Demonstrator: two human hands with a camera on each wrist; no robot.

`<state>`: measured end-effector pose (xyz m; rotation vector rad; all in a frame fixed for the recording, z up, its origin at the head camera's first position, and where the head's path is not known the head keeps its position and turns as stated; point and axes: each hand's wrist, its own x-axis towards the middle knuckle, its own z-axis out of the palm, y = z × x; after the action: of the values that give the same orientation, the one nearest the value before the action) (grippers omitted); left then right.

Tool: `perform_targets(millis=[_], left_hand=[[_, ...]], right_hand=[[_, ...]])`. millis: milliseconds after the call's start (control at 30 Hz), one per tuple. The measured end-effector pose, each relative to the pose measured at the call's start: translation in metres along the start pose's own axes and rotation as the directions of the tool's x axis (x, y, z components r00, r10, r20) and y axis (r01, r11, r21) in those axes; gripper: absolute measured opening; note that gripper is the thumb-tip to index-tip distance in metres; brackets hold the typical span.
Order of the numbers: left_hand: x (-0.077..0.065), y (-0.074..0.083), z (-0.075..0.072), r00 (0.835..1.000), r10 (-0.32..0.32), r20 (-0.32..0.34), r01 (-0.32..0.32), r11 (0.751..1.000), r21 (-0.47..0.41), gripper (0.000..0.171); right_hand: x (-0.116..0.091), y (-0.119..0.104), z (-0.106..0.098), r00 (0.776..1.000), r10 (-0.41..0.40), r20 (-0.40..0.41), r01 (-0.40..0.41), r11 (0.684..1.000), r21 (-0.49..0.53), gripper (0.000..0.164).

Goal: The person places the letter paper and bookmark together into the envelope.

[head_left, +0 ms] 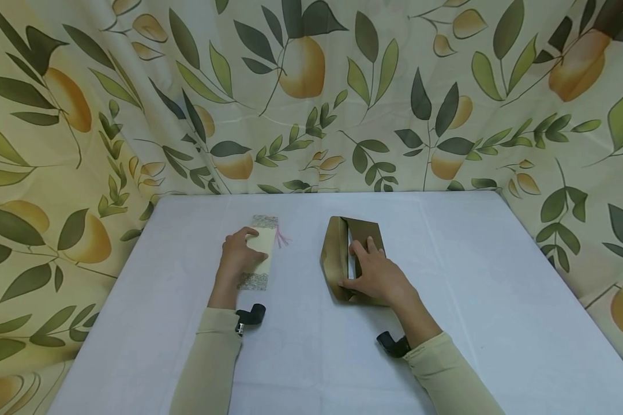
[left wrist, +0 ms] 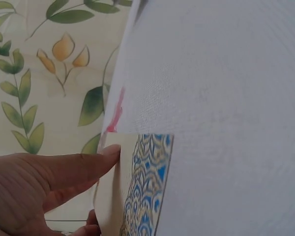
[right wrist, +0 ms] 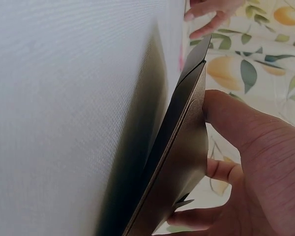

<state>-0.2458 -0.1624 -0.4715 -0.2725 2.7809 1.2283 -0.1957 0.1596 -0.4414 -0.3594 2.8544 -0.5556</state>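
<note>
A bookmark (head_left: 259, 268), cream with lacy patterned bands at both ends and a pink tassel, lies toward the left of the table. My left hand (head_left: 241, 253) holds it, with curled fingers and the thumb over its cream middle. Up close in the left wrist view, the thumb lies on the bookmark (left wrist: 147, 182), beside a blue and gold pattern. My right hand (head_left: 376, 271) grips a gold-brown envelope (head_left: 334, 253) with its flap spread to the left. A white strip shows in its opening. Seen in the right wrist view, the envelope (right wrist: 182, 142) tilts above its shadow.
A white cloth covers the table (head_left: 301, 346). Behind and beside it hangs a fruit-and-leaf patterned curtain (head_left: 311, 144). Each wrist wears a small black camera, one at the left sleeve (head_left: 207, 351) and one at the right sleeve (head_left: 446, 369).
</note>
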Motion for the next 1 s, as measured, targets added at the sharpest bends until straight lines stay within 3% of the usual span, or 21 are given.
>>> perform_targets(millis=[100, 367, 600, 767, 1000], left_hand=[[0.0, 0.001, 0.0, 1.0, 0.004, 0.002, -0.004, 1.0, -0.016, 0.062], [0.001, 0.0, 0.0, 0.997, 0.017, 0.074, -0.004, 0.983, -0.183, 0.058], [0.008, -0.001, 0.003, 0.986, 0.119, 0.114, -0.086, 0.962, -0.26, 0.056], [0.008, 0.002, 0.007, 0.975, 0.19, 0.116, -0.16, 0.96, -0.231, 0.052], [0.005, 0.005, 0.012, 0.971, 0.197, 0.136, -0.175, 0.972, -0.16, 0.043]], right_hand=[[0.0, 0.0, 0.0, 1.0, 0.002, 0.001, -0.002, 1.0, -0.002, 0.07], [0.0, 0.0, 0.0, 1.0, 0.007, 0.009, -0.007, 1.0, 0.004, 0.072], [0.0, 0.0, 0.0, 1.0, 0.006, 0.004, -0.006, 1.0, -0.009, 0.071], [0.0, 0.0, 0.0, 1.0, 0.001, -0.004, -0.001, 1.0, -0.015, 0.068], [0.0, 0.0, -0.001, 1.0, -0.001, -0.008, 0.001, 1.0, -0.011, 0.062]])
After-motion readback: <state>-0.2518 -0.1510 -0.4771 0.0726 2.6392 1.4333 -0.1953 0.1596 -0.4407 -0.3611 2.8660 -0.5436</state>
